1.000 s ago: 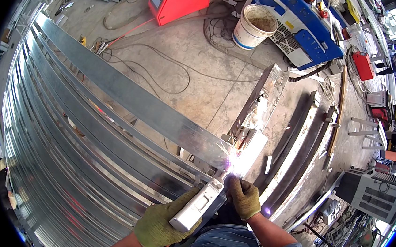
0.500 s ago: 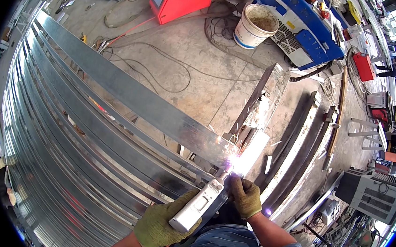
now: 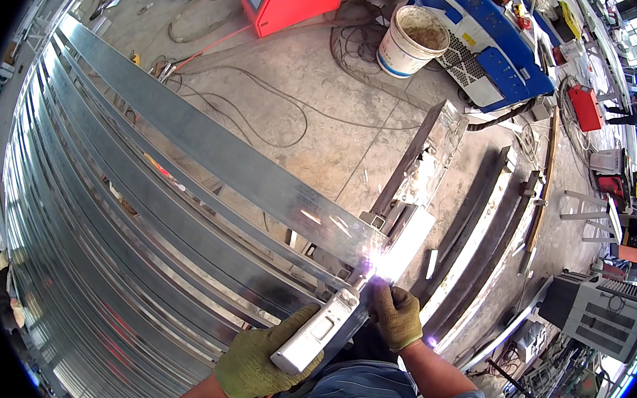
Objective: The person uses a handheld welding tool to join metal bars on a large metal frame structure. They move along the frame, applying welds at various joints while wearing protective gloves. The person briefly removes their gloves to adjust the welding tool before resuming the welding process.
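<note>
In a green-yellow work glove, my left hand [image 3: 263,361] is closed round a silver-white, box-shaped welding gun [image 3: 314,333]. The gun's thin nozzle reaches up to a bright arc at the end of a flat galvanized steel tube [image 3: 209,148]. Glare washes out the joint and the pale metal piece [image 3: 410,241] beside it. My right hand [image 3: 397,318], gloved alike, has its fingers curled close to the arc on its near right side. What those fingers grip, if anything, is hidden.
Several long steel tubes lie side by side on the left. Beyond them stand a red machine [image 3: 294,1], a white bucket [image 3: 413,42] and a blue-and-white machine [image 3: 483,54]. Cables [image 3: 267,96] curl over the floor. Dark beams [image 3: 474,235] lie at the right, near a grey machine [image 3: 598,314].
The spray of sparks has altered, with bright streaks now over the end of the flat tube. Both hands and the welding gun stay almost in place.
</note>
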